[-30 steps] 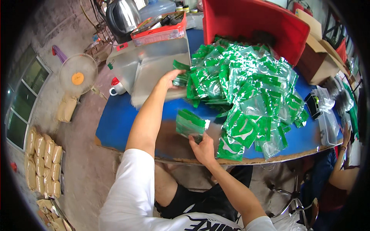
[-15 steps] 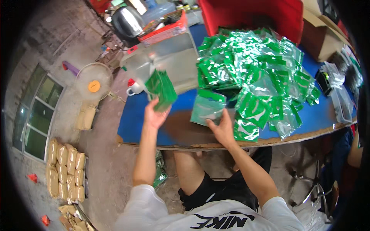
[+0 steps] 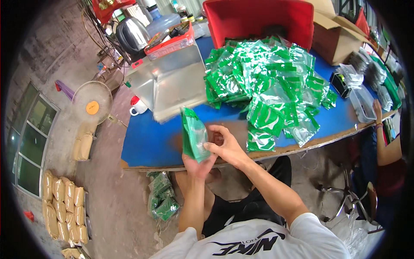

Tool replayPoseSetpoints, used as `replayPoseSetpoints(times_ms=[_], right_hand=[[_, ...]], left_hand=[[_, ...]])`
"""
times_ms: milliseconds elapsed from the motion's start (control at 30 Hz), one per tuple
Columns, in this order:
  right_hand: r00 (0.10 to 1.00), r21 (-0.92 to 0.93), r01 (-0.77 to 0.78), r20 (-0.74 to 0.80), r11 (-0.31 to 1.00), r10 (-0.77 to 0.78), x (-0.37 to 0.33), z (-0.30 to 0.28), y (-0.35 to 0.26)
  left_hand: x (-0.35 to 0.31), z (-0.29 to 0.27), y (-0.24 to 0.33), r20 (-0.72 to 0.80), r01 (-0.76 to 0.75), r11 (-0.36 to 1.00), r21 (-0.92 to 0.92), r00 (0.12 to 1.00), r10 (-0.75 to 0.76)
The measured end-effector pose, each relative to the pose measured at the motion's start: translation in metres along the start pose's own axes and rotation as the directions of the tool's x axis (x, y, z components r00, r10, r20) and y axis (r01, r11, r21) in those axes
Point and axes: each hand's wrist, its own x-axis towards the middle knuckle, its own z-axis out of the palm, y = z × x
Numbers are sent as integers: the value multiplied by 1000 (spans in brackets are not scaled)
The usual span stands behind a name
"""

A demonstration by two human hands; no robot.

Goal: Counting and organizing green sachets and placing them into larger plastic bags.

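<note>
A stack of green-and-clear plastic bags (image 3: pixel 192 134) stands tilted above the near edge of the blue table. My left hand (image 3: pixel 199 166) is closed round its lower end from below. At the stack's right side, my right hand (image 3: pixel 228 149) has its thumb on the front bag and its other fingers curled; exactly how it grips that bag is partly hidden. Beyond my hands and to the right spreads a big loose pile of the same shiny bags (image 3: pixel 269 80).
Large clear plastic sheets (image 3: pixel 179 88), a red-and-white mug (image 3: pixel 137 105) and a kettle (image 3: pixel 133 35) are at the table's left. A red bin (image 3: pixel 258 19) lies behind the pile. To the right are a cardboard box (image 3: pixel 336 41), a clear tray (image 3: pixel 362 105) and another person's arm (image 3: pixel 388 149).
My right hand has brought a bag from the pile's edge leftward to the stack. My left hand has moved right and nearer to me, turning the stack more upright. The whole view has shifted slightly.
</note>
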Motion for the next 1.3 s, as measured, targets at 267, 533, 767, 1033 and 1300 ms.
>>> replayPoseSetpoints(times_ms=[267,533,767,1033,1300], right_hand=[[937,60,-245,270,968,221,4,-16,-8],[962,515,-217,259,829,91,12,-16,10],[988,125,153,6,980,-154,15,-27,14],[929,-571,361,154,738,-336,17,-36,48],[921,-450,349,5,822,-388,20,-35,39]], left_hand=[[0,-19,1,-57,-11,936,353,998,33],[11,-26,6,-114,-116,802,586,968,223],[15,12,57,-60,-26,747,664,994,88],[32,-20,58,-27,15,181,983,997,66],[31,-10,47,-15,13,14,1000,993,117]])
